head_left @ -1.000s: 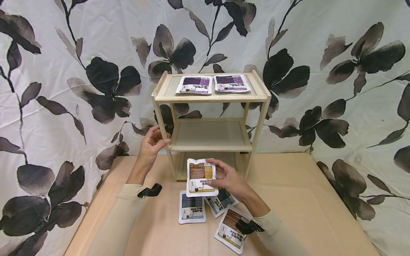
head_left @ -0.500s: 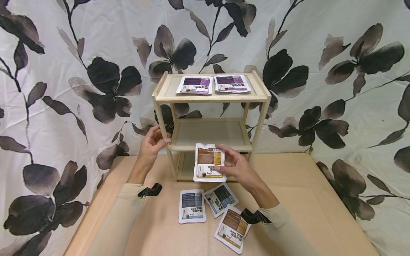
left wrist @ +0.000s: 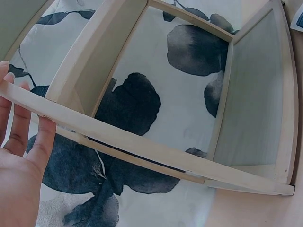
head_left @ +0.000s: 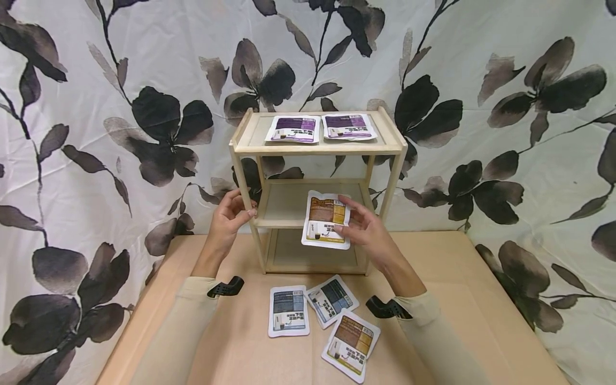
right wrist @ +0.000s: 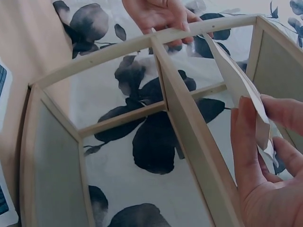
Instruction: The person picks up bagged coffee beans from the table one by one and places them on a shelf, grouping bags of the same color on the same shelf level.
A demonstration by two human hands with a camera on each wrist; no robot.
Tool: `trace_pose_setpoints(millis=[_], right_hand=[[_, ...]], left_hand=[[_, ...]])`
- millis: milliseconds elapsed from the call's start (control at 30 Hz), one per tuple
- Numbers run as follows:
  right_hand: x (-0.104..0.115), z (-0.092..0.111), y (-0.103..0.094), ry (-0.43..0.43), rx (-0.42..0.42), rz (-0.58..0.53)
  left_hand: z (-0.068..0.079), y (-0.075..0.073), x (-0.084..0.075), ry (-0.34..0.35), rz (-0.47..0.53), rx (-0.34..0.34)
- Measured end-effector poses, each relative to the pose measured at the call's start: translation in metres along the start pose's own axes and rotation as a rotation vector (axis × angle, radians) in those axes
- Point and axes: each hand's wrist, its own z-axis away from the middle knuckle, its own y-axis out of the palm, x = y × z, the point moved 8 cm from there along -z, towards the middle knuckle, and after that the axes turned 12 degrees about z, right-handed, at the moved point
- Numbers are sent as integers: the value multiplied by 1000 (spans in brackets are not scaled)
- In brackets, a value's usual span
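Note:
A small wooden three-tier shelf rack stands against the patterned cloth. My left hand grips its left front post, at about the height of the middle shelf. By its right edge, my right hand pinches a flat white pouch with a brown and yellow label. In the head view this pouch overlaps the front edge of the middle shelf, label side up and slightly tilted. The right wrist view shows the pouch edge-on between thumb and fingers, beside the shelf edge.
Two purple-label pouches lie side by side on the top shelf. On the table in front are blue-label pouches and a brown-label pouch with another partly hidden under it. Floral cloth hangs behind.
My right hand has carried the brown-label pouch up and to the right, from over the table pouches to the front of the middle shelf. My left hand stays on the post.

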Motion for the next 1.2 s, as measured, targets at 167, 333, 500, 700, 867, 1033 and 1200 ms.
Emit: trace_pose_setpoints(millis=[167, 333, 500, 700, 867, 1033, 1200], right_hand=[[1, -8, -6, -5, -24, 18], [2, -17, -11, 7, -58, 32], [2, -28, -17, 17, -99, 86], [6, -37, -20, 28, -128, 150], [11, -44, -24, 28, -154, 227], [11, -50, -28, 74, -168, 279], [8, -55, -31, 124, -171, 265]], left_hand=[[0, 0, 1, -9, 3, -4], [1, 0, -1, -14, -1, -7], [1, -1, -1, -13, -10, -2], [-1, -2, -2, -11, -5, 4], [-2, -1, -2, -12, -12, 10], [-3, -1, -1, -14, -13, 11], [-1, -1, 0, -21, -9, 6]])
